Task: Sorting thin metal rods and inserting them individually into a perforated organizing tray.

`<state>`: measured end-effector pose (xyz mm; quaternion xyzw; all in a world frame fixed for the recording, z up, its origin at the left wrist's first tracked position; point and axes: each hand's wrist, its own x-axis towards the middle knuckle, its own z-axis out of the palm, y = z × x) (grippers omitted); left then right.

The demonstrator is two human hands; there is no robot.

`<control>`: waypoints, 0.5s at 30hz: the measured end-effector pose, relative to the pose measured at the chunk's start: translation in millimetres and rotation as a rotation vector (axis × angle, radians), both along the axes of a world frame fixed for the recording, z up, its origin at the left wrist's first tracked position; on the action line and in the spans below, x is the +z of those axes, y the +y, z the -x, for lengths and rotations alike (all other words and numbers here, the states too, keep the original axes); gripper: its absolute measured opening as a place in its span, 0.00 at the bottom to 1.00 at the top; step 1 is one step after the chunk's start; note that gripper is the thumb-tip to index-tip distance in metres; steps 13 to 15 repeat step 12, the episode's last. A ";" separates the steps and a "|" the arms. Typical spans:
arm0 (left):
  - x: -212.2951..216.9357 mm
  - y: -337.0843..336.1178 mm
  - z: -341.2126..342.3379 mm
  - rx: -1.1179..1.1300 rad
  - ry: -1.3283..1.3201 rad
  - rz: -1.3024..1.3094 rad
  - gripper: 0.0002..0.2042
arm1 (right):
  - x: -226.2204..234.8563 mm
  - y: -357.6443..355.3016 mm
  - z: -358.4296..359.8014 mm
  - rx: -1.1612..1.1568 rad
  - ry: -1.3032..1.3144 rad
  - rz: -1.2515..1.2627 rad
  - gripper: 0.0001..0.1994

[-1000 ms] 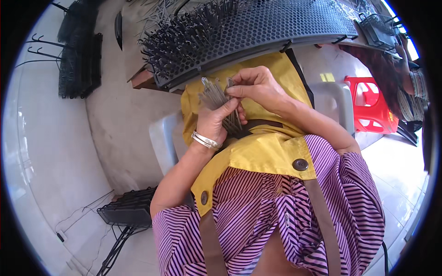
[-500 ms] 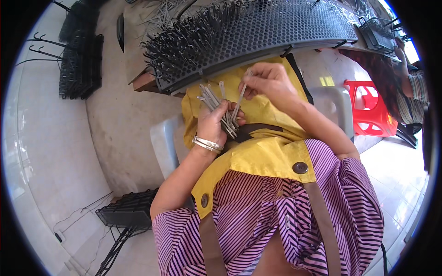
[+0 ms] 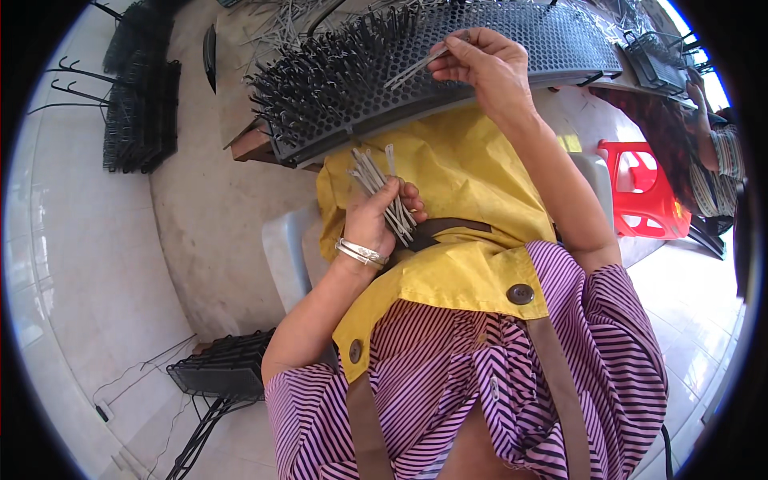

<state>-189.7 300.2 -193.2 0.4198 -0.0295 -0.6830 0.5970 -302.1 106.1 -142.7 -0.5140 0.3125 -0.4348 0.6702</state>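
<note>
My left hand [image 3: 376, 213] is closed around a bundle of thin silvery metal rods [image 3: 376, 178] above the yellow apron on my lap. The upper ends of the bundle fan out past the thumb. Pinched between the fingers of my right hand [image 3: 490, 66] is a slim silvery metal rod [image 3: 418, 66], its far end slanting down to the left. That rod is just over the dark perforated rack [image 3: 496, 48], whose surface is a grid of small holes. Many dark hooked rods [image 3: 320, 84] stand upright in the rack's left part.
More loose silvery rods [image 3: 276, 22] lie on the table behind the rack. Dark racks with hooked handles [image 3: 140, 116] stack at the left wall, others [image 3: 220, 364] at lower left. A red plastic stool [image 3: 640, 188] stands at right, near another person's striped sleeve [image 3: 726, 150].
My right hand has moved up and away from the bundle to over the rack, carrying a rod. The left hand stays almost in place with its bundle.
</note>
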 end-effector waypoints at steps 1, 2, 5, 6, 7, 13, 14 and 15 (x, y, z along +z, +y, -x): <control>0.6 -0.5 -0.1 -0.002 0.004 -0.001 0.10 | 0.1 -0.7 0.1 0.001 -0.011 0.010 0.06; 0.9 -1.0 -0.1 -0.005 0.009 -0.001 0.10 | 0.1 -1.1 0.7 0.002 -0.010 0.011 0.06; -2.0 -0.6 -1.3 -0.006 0.027 0.006 0.10 | 0.1 -1.0 0.2 0.010 0.019 0.192 0.06; -1.6 -0.5 -1.4 -0.007 0.028 0.007 0.10 | 2.3 -1.6 -1.0 0.038 0.038 0.255 0.06; -0.7 -0.6 -1.6 -0.012 0.020 0.005 0.10 | 4.4 -2.3 -2.1 0.067 0.057 0.319 0.06; -2.3 0.7 -2.9 -0.026 0.030 0.008 0.10 | 7.9 -11.2 -3.2 0.204 0.189 0.541 0.07; -2.3 0.7 -2.9 -0.026 0.030 0.008 0.10 | 7.9 -11.2 -3.2 0.204 0.189 0.541 0.07; -2.3 0.7 -2.9 -0.026 0.030 0.008 0.10 | 7.9 -11.2 -3.2 0.204 0.189 0.541 0.07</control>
